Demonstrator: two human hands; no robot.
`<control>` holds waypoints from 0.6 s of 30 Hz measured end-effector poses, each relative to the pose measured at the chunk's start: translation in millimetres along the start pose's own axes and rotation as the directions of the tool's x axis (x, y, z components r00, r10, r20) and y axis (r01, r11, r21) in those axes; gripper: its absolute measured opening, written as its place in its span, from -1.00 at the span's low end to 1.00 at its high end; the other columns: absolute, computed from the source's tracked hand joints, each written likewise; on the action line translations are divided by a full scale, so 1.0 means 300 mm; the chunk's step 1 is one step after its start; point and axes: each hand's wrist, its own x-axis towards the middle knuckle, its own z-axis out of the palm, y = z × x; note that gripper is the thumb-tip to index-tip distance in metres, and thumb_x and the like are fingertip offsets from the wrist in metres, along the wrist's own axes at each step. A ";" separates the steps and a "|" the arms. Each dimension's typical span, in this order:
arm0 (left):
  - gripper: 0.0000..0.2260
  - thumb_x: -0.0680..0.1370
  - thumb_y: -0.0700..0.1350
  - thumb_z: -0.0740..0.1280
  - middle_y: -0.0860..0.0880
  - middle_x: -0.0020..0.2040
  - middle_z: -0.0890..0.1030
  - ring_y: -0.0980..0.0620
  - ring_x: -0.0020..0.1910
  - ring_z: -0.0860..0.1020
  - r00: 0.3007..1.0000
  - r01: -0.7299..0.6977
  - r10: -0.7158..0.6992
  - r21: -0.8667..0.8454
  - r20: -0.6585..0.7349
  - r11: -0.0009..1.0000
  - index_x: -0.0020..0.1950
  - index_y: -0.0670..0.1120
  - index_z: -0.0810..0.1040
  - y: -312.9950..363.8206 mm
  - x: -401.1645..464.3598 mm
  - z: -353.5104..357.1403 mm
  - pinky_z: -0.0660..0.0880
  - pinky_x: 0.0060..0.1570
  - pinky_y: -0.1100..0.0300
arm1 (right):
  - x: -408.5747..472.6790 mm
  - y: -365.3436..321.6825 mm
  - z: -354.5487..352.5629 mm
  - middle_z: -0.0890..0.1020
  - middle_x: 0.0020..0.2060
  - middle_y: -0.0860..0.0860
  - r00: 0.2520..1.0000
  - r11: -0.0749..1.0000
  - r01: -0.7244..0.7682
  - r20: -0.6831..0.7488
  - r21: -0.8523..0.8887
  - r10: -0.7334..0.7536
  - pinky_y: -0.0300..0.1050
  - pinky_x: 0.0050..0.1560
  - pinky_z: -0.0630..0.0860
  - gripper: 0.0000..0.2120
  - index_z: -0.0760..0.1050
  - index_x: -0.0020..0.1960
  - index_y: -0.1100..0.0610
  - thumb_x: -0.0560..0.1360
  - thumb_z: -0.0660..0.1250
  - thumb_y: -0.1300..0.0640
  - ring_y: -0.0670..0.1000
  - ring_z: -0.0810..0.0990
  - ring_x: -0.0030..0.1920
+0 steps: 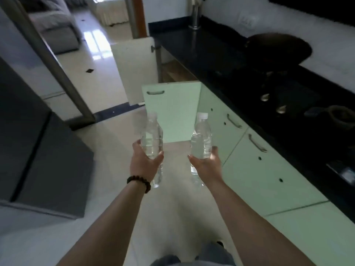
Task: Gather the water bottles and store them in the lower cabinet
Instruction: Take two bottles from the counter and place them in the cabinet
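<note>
My left hand (147, 162), with a bead bracelet on the wrist, grips a clear water bottle (151, 135) upright by its lower half. Part of a second clear bottle (158, 177) shows below that hand. My right hand (206, 165) grips another upright bottle with a white cap (201, 139), and a further bottle end (194, 170) sticks out beneath it. Both hands are held out over the floor. Just ahead, a pale green lower cabinet door (172, 112) stands open. Beyond it a second door (134, 70) is open too, showing the cabinet's wooden inside (173, 72).
A black countertop (221, 60) runs along the right, carrying a dark wok (278, 48), stove knobs and a tap (195, 14). Shut green cabinet doors (269, 169) line its front. A dark grey appliance (38, 160) stands on the left. Glossy floor leads to a doorway.
</note>
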 end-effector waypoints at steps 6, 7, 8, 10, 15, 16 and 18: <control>-0.41 0.42 -0.02 0.51 0.07 -0.04 0.54 0.09 -0.16 0.59 0.987 0.068 -0.079 -0.083 -0.142 0.994 0.33 -0.06 0.28 -0.126 0.184 -0.213 0.56 -0.17 0.15 | 0.071 -0.122 0.321 0.57 -0.23 -0.09 0.990 0.997 0.069 0.126 -0.027 -0.065 -0.26 -0.25 0.48 -0.55 0.37 0.04 0.07 0.29 0.55 0.06 -0.05 0.59 -0.22; -0.41 0.42 -0.02 0.51 0.11 -0.07 0.53 0.13 -0.17 0.58 0.984 0.078 -0.093 -0.099 -0.152 0.992 0.32 -0.05 0.28 -0.140 0.221 -0.233 0.57 -0.18 0.14 | 0.091 -0.139 0.367 0.56 -0.24 -0.10 0.987 0.996 0.082 0.139 -0.029 -0.077 -0.36 -0.31 0.44 -0.55 0.37 0.04 0.07 0.30 0.55 0.06 -0.09 0.58 -0.23; -0.40 0.41 -0.02 0.51 0.13 -0.08 0.52 0.13 -0.16 0.59 0.981 0.088 -0.106 -0.115 -0.161 0.989 0.33 -0.05 0.27 -0.153 0.261 -0.251 0.59 -0.17 0.11 | 0.117 -0.153 0.415 0.56 -0.24 -0.11 0.985 0.996 0.088 0.151 -0.030 -0.082 -0.45 -0.37 0.40 -0.55 0.37 0.05 0.08 0.31 0.54 0.07 -0.13 0.57 -0.25; -0.38 0.41 -0.03 0.51 0.11 -0.05 0.52 0.06 -0.12 0.61 0.978 0.103 -0.127 -0.144 -0.168 0.984 0.34 -0.06 0.26 -0.177 0.357 -0.277 0.61 -0.14 0.06 | 0.177 -0.184 0.514 0.55 -0.23 -0.11 0.980 0.995 0.094 0.177 -0.025 -0.088 -0.47 -0.39 0.40 -0.56 0.37 0.06 0.08 0.32 0.53 0.08 -0.17 0.55 -0.25; -0.35 0.40 -0.01 0.52 -0.03 0.05 0.58 0.01 -0.11 0.63 0.977 0.103 -0.121 -0.110 -0.173 0.989 0.36 -0.05 0.25 -0.194 0.694 -0.319 0.62 -0.11 0.05 | 0.414 -0.284 0.785 0.56 -0.21 -0.12 0.978 0.997 0.073 0.197 -0.016 -0.069 -0.33 -0.30 0.41 -0.54 0.38 0.10 0.08 0.32 0.52 0.05 -0.16 0.56 -0.23; -0.36 0.40 -0.01 0.52 -0.02 0.04 0.59 0.04 -0.13 0.63 0.977 0.098 -0.115 -0.101 -0.180 0.990 0.35 -0.04 0.27 -0.186 0.779 -0.328 0.61 -0.12 0.08 | 0.477 -0.314 0.843 0.56 -0.22 -0.12 0.979 0.998 0.066 0.196 -0.015 -0.062 -0.32 -0.29 0.40 -0.53 0.37 0.10 0.09 0.32 0.52 0.04 -0.14 0.56 -0.23; -0.39 0.39 -0.02 0.52 -0.01 0.03 0.60 0.07 -0.14 0.62 0.977 0.095 -0.108 -0.078 -0.182 0.992 0.33 -0.03 0.29 -0.158 0.956 -0.353 0.59 -0.16 0.13 | 0.601 -0.388 0.954 0.54 -0.22 -0.12 0.977 0.998 0.059 0.205 -0.016 -0.054 -0.25 -0.27 0.41 -0.53 0.37 0.10 0.10 0.32 0.51 0.03 -0.06 0.57 -0.21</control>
